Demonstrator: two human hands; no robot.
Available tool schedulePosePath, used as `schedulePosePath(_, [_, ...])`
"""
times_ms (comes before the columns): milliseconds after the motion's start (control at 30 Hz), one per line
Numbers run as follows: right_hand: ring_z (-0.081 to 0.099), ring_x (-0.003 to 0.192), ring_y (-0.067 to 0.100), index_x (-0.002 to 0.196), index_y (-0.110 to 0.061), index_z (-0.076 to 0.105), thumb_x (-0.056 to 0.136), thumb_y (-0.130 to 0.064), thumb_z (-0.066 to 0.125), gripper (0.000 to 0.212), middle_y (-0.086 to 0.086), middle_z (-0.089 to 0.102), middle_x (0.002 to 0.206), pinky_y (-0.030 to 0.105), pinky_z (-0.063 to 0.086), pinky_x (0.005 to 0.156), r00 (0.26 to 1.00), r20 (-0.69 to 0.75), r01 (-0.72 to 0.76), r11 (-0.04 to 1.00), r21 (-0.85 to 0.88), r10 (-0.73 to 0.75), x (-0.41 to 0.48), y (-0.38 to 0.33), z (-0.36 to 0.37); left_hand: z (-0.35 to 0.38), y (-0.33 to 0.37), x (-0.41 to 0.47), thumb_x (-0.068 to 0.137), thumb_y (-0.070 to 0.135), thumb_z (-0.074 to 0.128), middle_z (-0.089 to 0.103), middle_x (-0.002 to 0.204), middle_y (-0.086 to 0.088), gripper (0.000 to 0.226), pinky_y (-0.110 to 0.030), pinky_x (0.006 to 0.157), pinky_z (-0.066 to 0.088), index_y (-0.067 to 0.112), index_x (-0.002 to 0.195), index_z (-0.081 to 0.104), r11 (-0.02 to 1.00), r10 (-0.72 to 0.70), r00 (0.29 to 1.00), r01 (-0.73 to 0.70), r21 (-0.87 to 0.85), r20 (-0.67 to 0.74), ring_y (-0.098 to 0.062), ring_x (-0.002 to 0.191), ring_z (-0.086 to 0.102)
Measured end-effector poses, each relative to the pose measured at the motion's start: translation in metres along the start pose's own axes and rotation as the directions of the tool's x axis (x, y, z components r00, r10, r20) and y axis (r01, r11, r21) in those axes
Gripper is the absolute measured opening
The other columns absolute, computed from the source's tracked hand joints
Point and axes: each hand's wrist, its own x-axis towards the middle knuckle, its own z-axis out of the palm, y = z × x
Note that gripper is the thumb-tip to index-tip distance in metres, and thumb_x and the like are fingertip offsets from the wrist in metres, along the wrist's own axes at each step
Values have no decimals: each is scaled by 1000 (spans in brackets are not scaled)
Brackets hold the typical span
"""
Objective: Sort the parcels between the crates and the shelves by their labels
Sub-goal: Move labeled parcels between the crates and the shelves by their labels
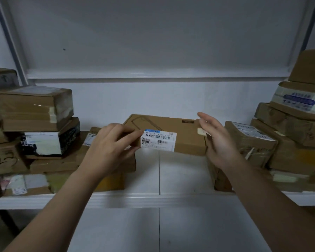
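We reach both arms forward over the white shelf (135, 199). Our left hand (109, 148) pinches the left end of the flat cardboard parcel (180, 131), fingers curled beside its barcode label (158, 140). Our right hand (218, 142) stands edgewise at the parcel's right end, fingers straight and together. The parcel sits above the shelf between the stacked boxes (33, 110).

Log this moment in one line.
item: flat parcel | left hand: grips its labelled end | right hand: open at its other end | place: bare middle of shelf
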Motion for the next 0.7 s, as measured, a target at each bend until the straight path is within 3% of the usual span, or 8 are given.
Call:
schedulePosePath(167, [67, 93, 12, 105, -17, 70, 94, -9, 54, 21, 1, 72, 107, 22, 55, 72, 999, 11, -31, 999, 37, 30, -6, 13, 14, -1, -7, -9, 86, 28, 55, 59, 95, -10, 34, -38, 70, 43, 11, 112, 69, 997, -73, 997, 72, -28, -13, -28, 82, 52])
schedulePosePath(267, [67, 93, 14, 115, -15, 64, 91, -11, 58, 26, 6, 69, 114, 25, 55, 72, 999, -11, -47, 989, 143, 49, -7, 15, 26, -4, -8, -12, 85, 28, 57, 60, 94, -11, 34, -39, 70, 44, 11, 112, 70, 994, -105, 994, 105, -15, -19, -28, 82, 52])
schedulePosePath(333, [67, 98, 18, 127, -20, 51, 79, -18, 68, 50, 8, 65, 120, 34, 55, 75, 996, -3, -84, 963, 254, 88, -10, 18, 29, -4, -1, -14, 84, 26, 60, 60, 93, -12, 33, -38, 69, 42, 10, 112, 70, 992, -122, 992, 122, 12, -26, -28, 82, 51])
schedulePosePath(400, [70, 94, 20, 129, -25, 40, 71, -12, 76, 69, 10, 62, 116, 43, 57, 71, 992, -39, -109, 957, 270, 124, -14, 27, 33, -2, 8, -21, 82, 20, 64, 59, 96, -13, 33, -37, 72, 38, 9, 113, 68, 992, -125, 991, 126, 26, -37, -29, 84, 50])
schedulePosePath(500, [70, 92, 27, 128, -18, 38, 79, 3, 66, 60, 18, 59, 115, 40, 57, 63, 967, -217, -94, 977, 192, 136, -15, 41, 38, -2, 16, -39, 77, 7, 70, 51, 113, -9, 49, -37, 83, 39, 7, 125, 58, 996, -80, 997, 79, -42, -13, -28, 97, 51])
schedulePosePath(567, [70, 95, 30, 126, -7, 45, 83, 4, 64, 48, 22, 64, 113, 37, 58, 64, 948, -275, -98, 967, 233, 162, -12, 46, 41, -5, 13, -53, 76, 1, 71, 54, 119, -10, 58, -39, 88, 42, 8, 130, 50, 998, 14, 998, -11, -55, 57, -27, 103, 52])
schedulePosePath(700, [72, 86, 22, 112, -1, 61, 89, -2, 62, 22, 14, 73, 97, 30, 57, 64, 977, -148, -127, 978, 167, 152, -6, 54, 58, -20, -10, -72, 86, 15, 59, 57, 131, -14, 48, -49, 107, 31, 19, 132, 47, 1000, 6, 989, -8, 16, 150, -29, 124, 47])
